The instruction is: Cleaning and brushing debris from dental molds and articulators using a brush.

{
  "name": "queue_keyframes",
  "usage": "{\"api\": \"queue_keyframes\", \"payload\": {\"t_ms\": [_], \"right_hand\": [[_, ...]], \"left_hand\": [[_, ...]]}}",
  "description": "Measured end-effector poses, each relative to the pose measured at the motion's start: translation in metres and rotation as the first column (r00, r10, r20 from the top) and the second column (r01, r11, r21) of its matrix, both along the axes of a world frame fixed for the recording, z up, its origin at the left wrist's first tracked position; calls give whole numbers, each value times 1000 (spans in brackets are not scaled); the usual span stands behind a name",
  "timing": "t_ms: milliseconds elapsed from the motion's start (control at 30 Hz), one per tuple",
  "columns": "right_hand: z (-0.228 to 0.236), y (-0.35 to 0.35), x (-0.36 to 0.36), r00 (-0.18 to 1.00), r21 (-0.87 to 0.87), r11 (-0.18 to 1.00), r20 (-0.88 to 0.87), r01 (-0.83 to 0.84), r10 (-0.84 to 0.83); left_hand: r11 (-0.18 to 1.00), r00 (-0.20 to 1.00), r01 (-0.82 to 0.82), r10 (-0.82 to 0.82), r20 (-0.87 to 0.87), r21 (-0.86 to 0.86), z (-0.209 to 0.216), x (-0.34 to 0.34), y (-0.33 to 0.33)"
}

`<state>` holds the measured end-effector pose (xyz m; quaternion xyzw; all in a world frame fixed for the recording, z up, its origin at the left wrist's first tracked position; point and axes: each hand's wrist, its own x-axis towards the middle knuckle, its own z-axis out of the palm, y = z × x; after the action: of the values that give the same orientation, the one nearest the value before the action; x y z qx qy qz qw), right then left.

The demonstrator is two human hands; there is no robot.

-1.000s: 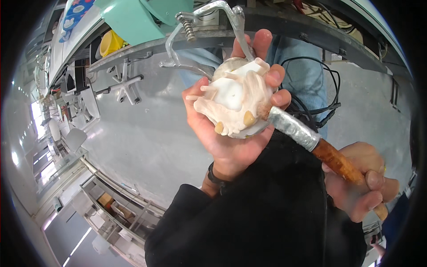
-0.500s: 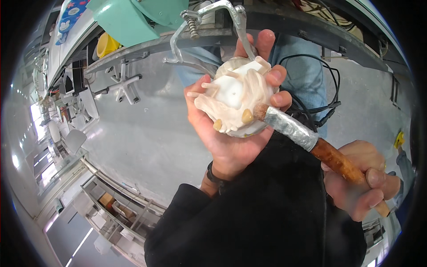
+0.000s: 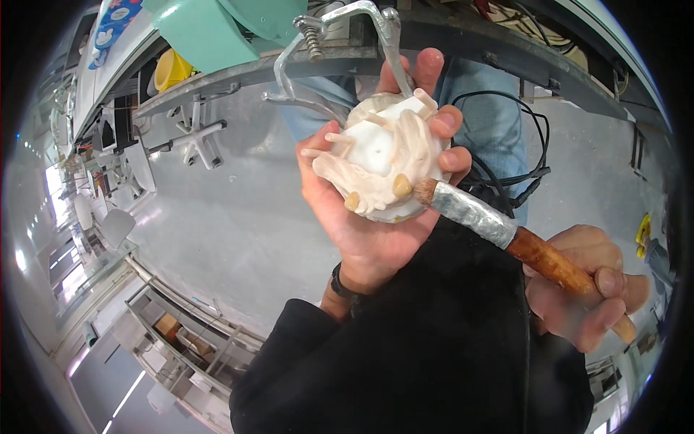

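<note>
My left hand (image 3: 376,249) cups a dental model (image 3: 379,148) from below, fingers and thumb wrapped round its sides. The model has a white plaster middle and pinkish wax-like ridges, with two yellowish teeth (image 3: 401,186) on the side nearer me. A metal articulator frame (image 3: 394,40) with a spring sticks up from the model's far side. Pinched in my right hand (image 3: 578,286) is a brush (image 3: 549,260) with a brown wooden handle and a silvery metal collar. Its short brown bristles touch, or nearly touch, the model's right edge beside a tooth.
Beyond the hands runs a workbench edge (image 3: 463,54) with a green plastic tray-like piece (image 3: 202,36) and a yellow container (image 3: 172,72). A black cable (image 3: 542,137) loops by my leg. Wheeled chair bases (image 3: 195,134) stand on the grey floor to the left.
The brush tip has shifted very slightly on the model's right edge, and my right hand has risen a little. My left hand and the model have drifted slightly left.
</note>
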<state>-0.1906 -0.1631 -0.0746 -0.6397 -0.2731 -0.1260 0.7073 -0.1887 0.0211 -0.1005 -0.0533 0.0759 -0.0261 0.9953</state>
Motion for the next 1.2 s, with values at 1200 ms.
{"api": "queue_keyframes", "payload": {"t_ms": [1200], "right_hand": [[32, -7, 23, 982, -377, 921, 111, -103, 155]], "left_hand": [[712, 948, -161, 304, -93, 683, 4, -7, -3]]}}
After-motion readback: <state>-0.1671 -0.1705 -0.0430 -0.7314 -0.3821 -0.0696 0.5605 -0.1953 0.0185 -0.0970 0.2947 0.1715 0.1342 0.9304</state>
